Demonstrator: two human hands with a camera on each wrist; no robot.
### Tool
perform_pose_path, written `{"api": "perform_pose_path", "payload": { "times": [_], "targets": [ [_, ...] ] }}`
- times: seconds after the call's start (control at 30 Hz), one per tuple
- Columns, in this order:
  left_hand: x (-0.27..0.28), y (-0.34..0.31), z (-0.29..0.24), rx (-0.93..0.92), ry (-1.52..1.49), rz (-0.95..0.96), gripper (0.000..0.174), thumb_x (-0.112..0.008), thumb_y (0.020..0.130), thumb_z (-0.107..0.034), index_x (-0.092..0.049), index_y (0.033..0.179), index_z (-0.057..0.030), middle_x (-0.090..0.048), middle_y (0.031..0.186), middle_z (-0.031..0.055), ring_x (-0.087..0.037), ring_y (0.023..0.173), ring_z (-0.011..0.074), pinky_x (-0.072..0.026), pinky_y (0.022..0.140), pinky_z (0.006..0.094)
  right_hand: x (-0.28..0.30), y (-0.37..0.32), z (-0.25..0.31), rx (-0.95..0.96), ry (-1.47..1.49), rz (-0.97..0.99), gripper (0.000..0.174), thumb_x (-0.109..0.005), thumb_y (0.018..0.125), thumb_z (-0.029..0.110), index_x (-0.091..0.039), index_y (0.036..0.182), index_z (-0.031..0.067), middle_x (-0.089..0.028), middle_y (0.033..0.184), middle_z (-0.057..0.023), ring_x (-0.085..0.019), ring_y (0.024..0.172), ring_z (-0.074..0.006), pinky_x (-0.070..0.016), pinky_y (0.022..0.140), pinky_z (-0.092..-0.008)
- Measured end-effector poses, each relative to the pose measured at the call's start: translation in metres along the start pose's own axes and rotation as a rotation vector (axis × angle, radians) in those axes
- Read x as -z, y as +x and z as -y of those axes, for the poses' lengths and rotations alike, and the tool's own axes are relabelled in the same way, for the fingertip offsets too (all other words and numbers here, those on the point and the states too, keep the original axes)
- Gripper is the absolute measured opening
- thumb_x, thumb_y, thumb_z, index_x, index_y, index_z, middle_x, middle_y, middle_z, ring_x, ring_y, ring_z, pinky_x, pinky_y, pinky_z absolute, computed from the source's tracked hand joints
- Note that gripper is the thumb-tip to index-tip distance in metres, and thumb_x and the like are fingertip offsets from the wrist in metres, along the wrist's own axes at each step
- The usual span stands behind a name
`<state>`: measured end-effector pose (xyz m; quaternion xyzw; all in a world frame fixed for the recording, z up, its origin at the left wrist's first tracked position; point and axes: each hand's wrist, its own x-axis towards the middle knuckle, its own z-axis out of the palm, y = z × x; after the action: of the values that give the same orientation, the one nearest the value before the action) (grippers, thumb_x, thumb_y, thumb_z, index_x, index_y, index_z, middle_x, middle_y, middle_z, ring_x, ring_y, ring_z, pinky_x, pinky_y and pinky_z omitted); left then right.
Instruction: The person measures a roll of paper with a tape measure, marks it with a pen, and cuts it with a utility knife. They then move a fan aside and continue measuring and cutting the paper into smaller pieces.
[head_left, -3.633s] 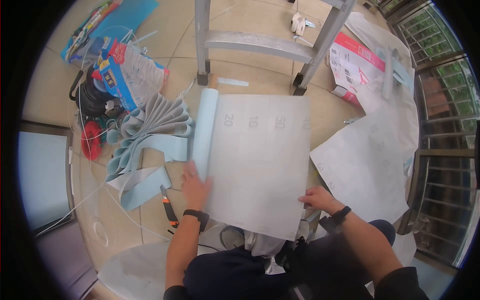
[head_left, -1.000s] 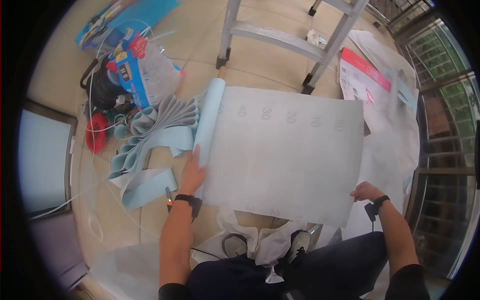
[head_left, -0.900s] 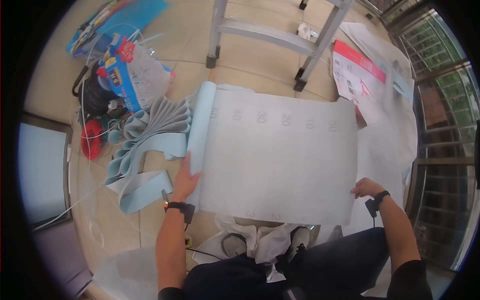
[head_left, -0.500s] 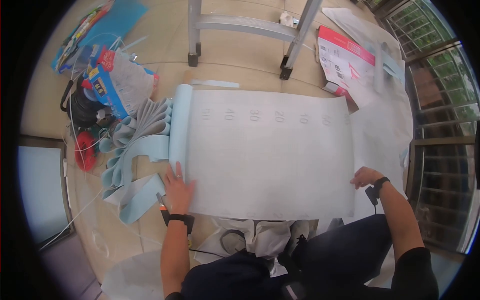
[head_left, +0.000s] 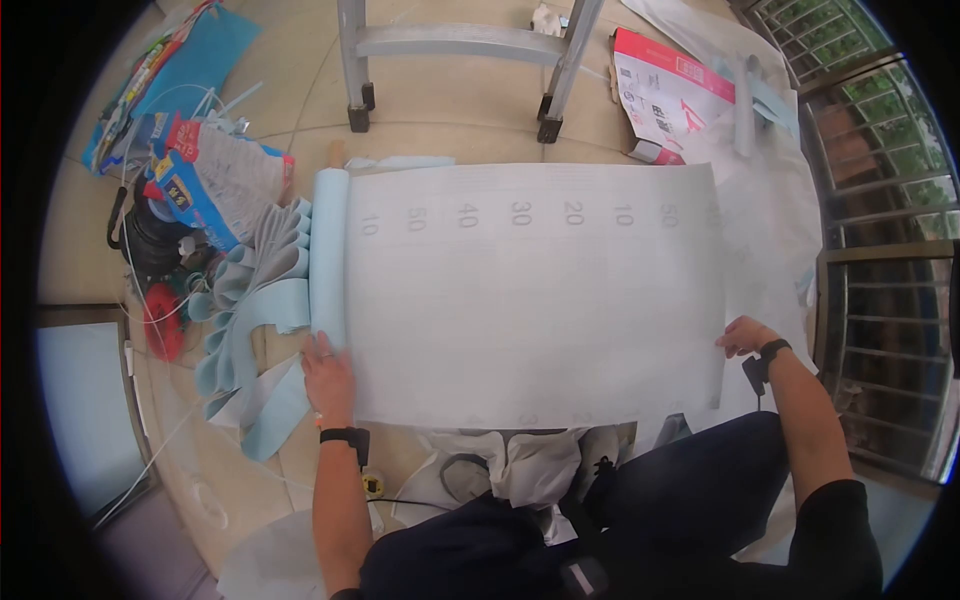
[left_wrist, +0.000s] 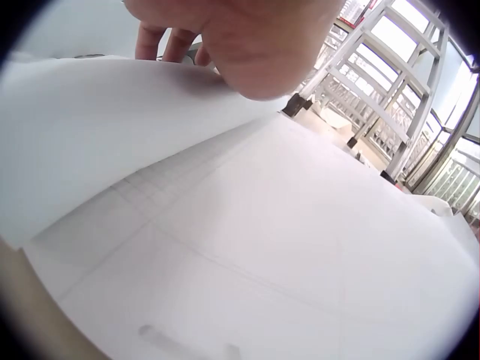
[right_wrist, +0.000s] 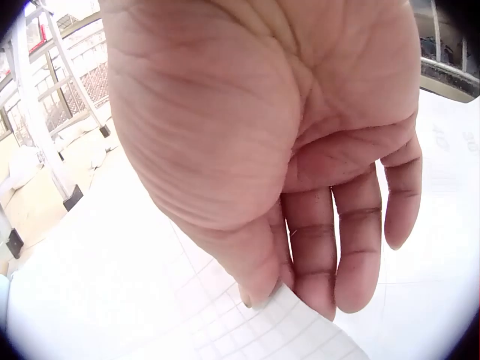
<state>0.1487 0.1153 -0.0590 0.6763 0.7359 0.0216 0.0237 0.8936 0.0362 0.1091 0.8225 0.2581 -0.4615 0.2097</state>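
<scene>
A roll of light blue wallpaper (head_left: 329,250) lies on the floor in front of me, its white backing (head_left: 530,310) with grid lines and numbers facing up where it is unrolled to the right. My left hand (head_left: 330,380) rests on the near end of the roll, fingers laid over its top; in the left wrist view the fingertips (left_wrist: 176,46) reach over the curved sheet. At the free right edge, my right hand (head_left: 745,338) pinches the sheet. The right wrist view shows the gridded edge (right_wrist: 289,326) between thumb and forefinger.
A stepladder (head_left: 460,42) stands beyond the sheet. Pleated blue strips (head_left: 265,290), a plastic bag (head_left: 215,175) and a red coil (head_left: 163,320) lie left of the roll. A pink-and-white box (head_left: 675,95) is at the back right, near window railings (head_left: 890,350).
The sheet has been unrolled much wider, the roll now farther left under my left hand and the free edge farther right with my right hand. The camera view has shifted too.
</scene>
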Motion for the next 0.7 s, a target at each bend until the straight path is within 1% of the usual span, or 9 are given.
{"api": "perform_pose_path", "payload": {
  "times": [0.07,0.2,0.27,0.4,0.47,0.5,0.6,0.63,0.7],
  "targets": [
    [0.02,-0.003,-0.015,0.015,0.023,0.099,0.076,-0.067,0.086,-0.025,-0.029,0.151,-0.0123,-0.038,0.146,0.0197,-0.048,0.121,0.0418,-0.0505,0.093,0.0474,-0.002,0.006,0.002,-0.002,-0.015,-0.002,0.025,-0.073,0.084,0.027,-0.07,0.092,0.0031,-0.073,0.081,-0.006,-0.071,0.076,-0.0153,-0.0542,0.067,-0.03],
    [0.012,-0.003,-0.003,0.049,-0.065,0.123,0.083,-0.07,0.083,-0.028,-0.027,0.152,-0.0137,-0.037,0.147,0.0205,-0.047,0.121,0.0438,-0.0497,0.093,0.0495,-0.006,0.016,0.003,0.005,-0.056,-0.025,0.025,-0.073,0.083,0.026,-0.07,0.093,0.0035,-0.073,0.08,-0.006,-0.071,0.074,-0.0157,-0.0533,0.065,-0.0301],
    [0.008,-0.005,0.006,0.005,-0.136,0.091,0.084,-0.071,0.083,-0.027,-0.026,0.153,-0.014,-0.036,0.148,0.0213,-0.047,0.12,0.0442,-0.0485,0.094,0.0501,-0.009,0.021,0.007,0.019,-0.081,-0.033,0.025,-0.073,0.083,0.026,-0.07,0.093,0.0035,-0.073,0.08,-0.006,-0.071,0.073,-0.0158,-0.0531,0.065,-0.0299],
    [0.012,-0.013,0.008,0.033,-0.163,0.138,0.081,-0.07,0.084,-0.026,-0.027,0.152,-0.0123,-0.037,0.147,0.0228,-0.048,0.12,0.0449,-0.0469,0.096,0.0501,-0.012,0.03,0.009,0.013,-0.123,-0.065,0.024,-0.071,0.083,0.025,-0.07,0.09,0.0022,-0.072,0.078,-0.0069,-0.071,0.069,-0.0171,-0.0532,0.06,-0.0309],
    [0.008,-0.02,0.014,-0.003,-0.161,0.039,0.07,-0.067,0.086,-0.024,-0.036,0.147,-0.0069,-0.044,0.141,0.0238,-0.05,0.117,0.0434,-0.0466,0.096,0.0486,-0.012,0.055,-0.002,0.023,-0.178,-0.039,0.024,-0.069,0.083,0.025,-0.07,0.086,0.0016,-0.072,0.077,-0.008,-0.071,0.068,-0.0186,-0.0534,0.055,-0.0319],
    [0.006,-0.024,0.024,0.013,-0.134,0.04,0.07,-0.067,0.086,-0.024,-0.036,0.147,-0.0069,-0.044,0.141,0.0238,-0.05,0.117,0.0434,-0.0466,0.096,0.0486,-0.011,0.067,-0.008,0.01,-0.187,-0.034,0.023,-0.068,0.084,0.025,-0.07,0.083,0.0025,-0.072,0.076,-0.0084,-0.071,0.068,-0.019,-0.0538,0.056,-0.0321],
    [0.005,-0.045,0.051,0.37,-0.153,-0.113,0.046,-0.063,0.089,-0.024,-0.055,0.127,0.0002,-0.057,0.12,0.0219,-0.056,0.108,0.0405,-0.0472,0.092,0.0484,-0.015,0.061,0.0,-0.032,-0.188,-0.056,0.02,-0.066,0.083,0.021,-0.07,0.08,0.0026,-0.072,0.077,-0.0086,-0.071,0.068,-0.019,-0.0538,0.058,-0.0336],
    [0.007,-0.054,0.057,0.384,-0.129,-0.114,0.046,-0.063,0.089,-0.024,-0.055,0.127,0.0002,-0.057,0.12,0.0219,-0.056,0.108,0.0405,-0.0472,0.092,0.0484,-0.016,0.059,0.001,-0.035,-0.2,-0.051,0.018,-0.066,0.083,0.02,-0.07,0.082,0.0023,-0.072,0.077,-0.0088,-0.071,0.068,-0.0201,-0.0536,0.058,-0.0345],
    [0.008,-0.07,0.069,0.567,-0.101,0.007,0.048,-0.063,0.09,-0.028,-0.055,0.126,0.0024,-0.058,0.119,0.0231,-0.058,0.107,0.0408,-0.0477,0.091,0.0477,-0.017,0.059,0.005,-0.052,-0.218,-0.041,0.019,-0.067,0.083,0.019,-0.069,0.084,0.0003,-0.072,0.079,-0.0101,-0.072,0.069,-0.0215,-0.0536,0.058,-0.0364]
  ]
}}
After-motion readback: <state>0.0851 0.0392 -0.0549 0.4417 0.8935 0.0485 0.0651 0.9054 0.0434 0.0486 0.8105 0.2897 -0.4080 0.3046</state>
